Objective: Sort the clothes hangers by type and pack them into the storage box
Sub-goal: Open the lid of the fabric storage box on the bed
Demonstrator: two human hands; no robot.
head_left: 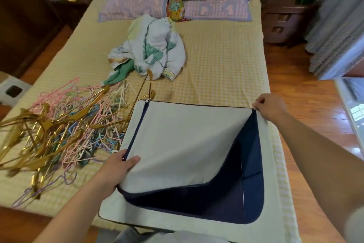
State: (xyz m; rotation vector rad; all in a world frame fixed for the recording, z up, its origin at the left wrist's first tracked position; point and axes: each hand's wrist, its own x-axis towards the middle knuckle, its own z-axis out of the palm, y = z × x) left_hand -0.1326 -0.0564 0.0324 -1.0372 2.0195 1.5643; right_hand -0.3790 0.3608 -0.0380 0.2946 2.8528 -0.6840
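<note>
Cream-coloured lid flap of the storage box is gripped at its near-left corner by the left hand, while the right hand pinches a zipper pull, hangers heaped alongside on the bed.

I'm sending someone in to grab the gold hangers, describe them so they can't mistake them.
On the bed, look at the tangled heap left of the storage box. The gold hangers are the thick, shiny ones, unlike the thin pastel wire hangers tangled among them.
</note>
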